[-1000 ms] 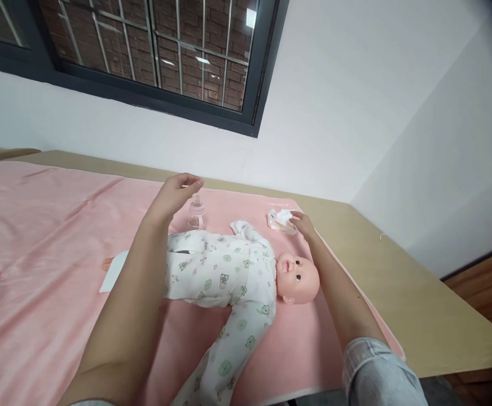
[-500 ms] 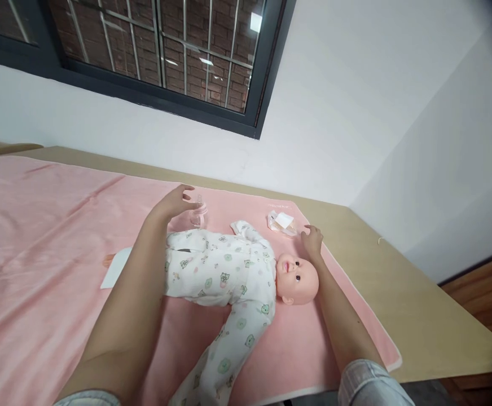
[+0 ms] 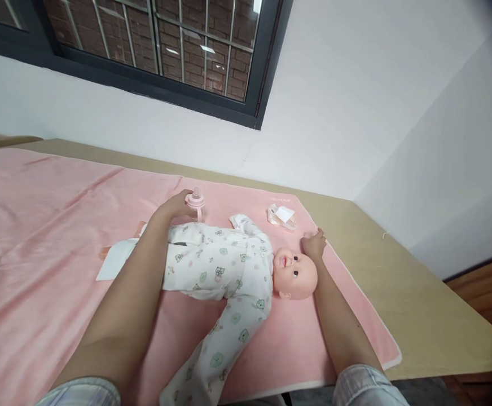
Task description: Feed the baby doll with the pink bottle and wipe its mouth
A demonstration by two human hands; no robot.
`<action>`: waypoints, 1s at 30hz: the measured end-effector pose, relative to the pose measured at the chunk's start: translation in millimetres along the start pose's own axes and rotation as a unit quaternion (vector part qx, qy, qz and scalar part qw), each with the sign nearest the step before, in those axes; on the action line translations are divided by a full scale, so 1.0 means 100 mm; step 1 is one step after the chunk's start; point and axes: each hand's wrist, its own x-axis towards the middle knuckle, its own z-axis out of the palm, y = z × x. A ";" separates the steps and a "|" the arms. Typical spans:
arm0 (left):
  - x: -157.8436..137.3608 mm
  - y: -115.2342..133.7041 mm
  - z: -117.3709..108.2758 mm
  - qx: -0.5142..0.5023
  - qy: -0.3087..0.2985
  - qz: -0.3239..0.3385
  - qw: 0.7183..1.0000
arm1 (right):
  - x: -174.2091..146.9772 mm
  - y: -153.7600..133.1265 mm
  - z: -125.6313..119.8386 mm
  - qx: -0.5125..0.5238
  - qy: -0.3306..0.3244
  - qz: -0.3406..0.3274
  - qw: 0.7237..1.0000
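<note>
My left hand is closed round the side of a baby bottle with a pink collar, clear teat and pink handle. The bottle stands upright behind the doll's legs. A baby doll in a white printed sleepsuit lies on its back, its head to the right. Beyond the doll's head, my right hand is closed low over the cloth. A small clear, pinkish thing shows at its fingertips, largely hidden. My right forearm passes close beside the doll's head.
A pink cloth covers much of the wooden table. A clear packet with a white label lies near the far edge. White card or paper lies by the doll's feet. Behind stand a white wall and a barred window.
The bottle's collar and teat now show plainly, and my left hand has closed round it. My right hand has shifted slightly, and a small clear thing now shows at its fingers. The view tilted slightly down.
</note>
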 end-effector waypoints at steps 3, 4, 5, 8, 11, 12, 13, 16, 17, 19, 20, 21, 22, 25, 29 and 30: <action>0.01 -0.01 0.03 0.000 -0.010 0.032 0.999 | -0.01 -0.01 -0.02 0.002 -0.010 0.008 1.000; 0.02 -0.02 0.03 0.002 -0.009 0.037 0.999 | -0.01 -0.02 -0.02 0.004 -0.007 0.009 1.000; 0.03 -0.03 0.04 0.004 -0.006 0.041 0.999 | -0.02 -0.02 -0.02 0.009 -0.002 0.010 1.000; 0.05 -0.06 0.06 0.001 0.012 0.040 0.999 | -0.03 -0.01 -0.01 0.034 0.020 0.013 0.999; 0.09 -0.11 0.06 -0.009 0.035 0.029 0.999 | -0.03 0.00 0.00 0.058 0.026 0.017 0.998; 0.09 -0.12 0.06 -0.012 0.046 0.024 0.999 | -0.02 0.00 0.00 0.061 0.024 0.018 0.998; 0.10 -0.12 0.05 -0.014 0.058 0.021 0.998 | -0.02 0.00 0.00 0.064 0.021 0.019 0.998; 0.08 -0.07 0.00 -0.032 0.100 0.018 0.994 | -0.01 0.00 -0.01 0.068 0.017 0.019 0.997; 0.07 -0.03 -0.02 -0.041 0.108 0.023 0.993 | 0.00 0.00 -0.01 0.068 0.015 0.019 0.997; 0.00 0.09 -0.06 -0.076 0.115 0.036 0.990 | 0.01 -0.01 -0.02 0.065 0.007 0.021 0.998; -0.04 0.16 -0.08 -0.104 0.116 0.043 0.987 | 0.01 -0.01 -0.03 0.063 0.001 0.021 0.998; -0.09 0.24 -0.09 -0.136 0.115 0.050 0.983 | 0.01 -0.02 -0.04 0.063 -0.005 0.019 0.998; -0.14 0.33 -0.11 -0.168 0.116 0.058 0.977 | 0.02 -0.02 -0.05 0.065 -0.011 0.018 0.998; -0.30 0.60 -0.12 -0.227 0.107 0.097 0.963 | 0.02 -0.06 -0.09 0.094 -0.025 0.016 0.995; -0.50 0.93 -0.05 -0.233 0.060 0.148 0.959 | 0.03 -0.28 -0.24 0.171 -0.052 -0.010 0.984; -0.55 1.00 -0.01 -0.217 0.050 0.162 0.961 | 0.01 -0.38 -0.29 0.199 -0.069 -0.026 0.977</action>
